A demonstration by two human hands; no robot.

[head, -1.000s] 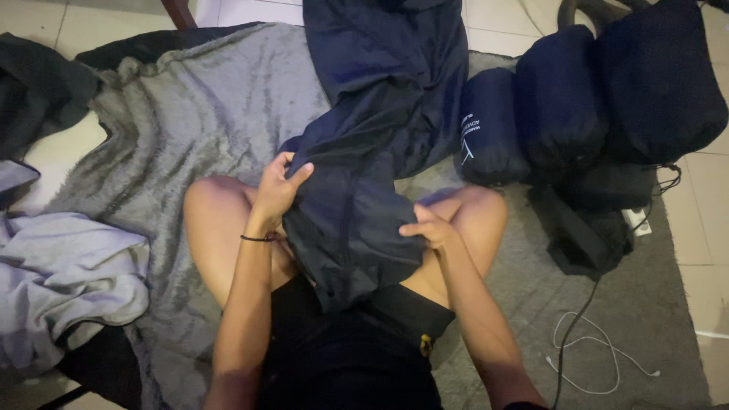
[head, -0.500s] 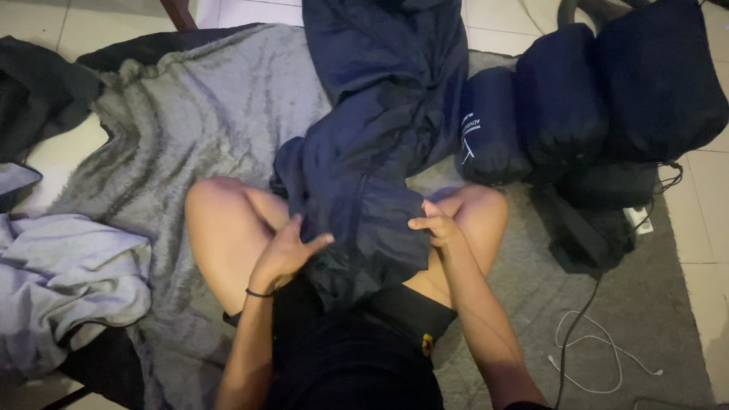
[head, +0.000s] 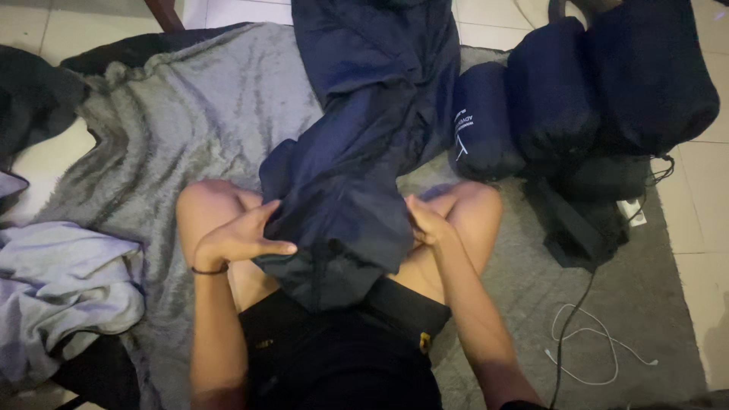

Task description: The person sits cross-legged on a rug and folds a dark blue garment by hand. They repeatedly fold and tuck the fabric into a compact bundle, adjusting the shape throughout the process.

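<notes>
The left hand lies open, fingers flat against the near edge of a navy jacket draped over the lap. The right hand pinches its other edge. Beyond, the jacket runs up across a grey fleece blanket; rolled navy sleeping bags sit to the right.

Navy garment, plain. Grey fuzzy blanket beneath it. Pale lilac cloth left of blanket. White cable.
</notes>
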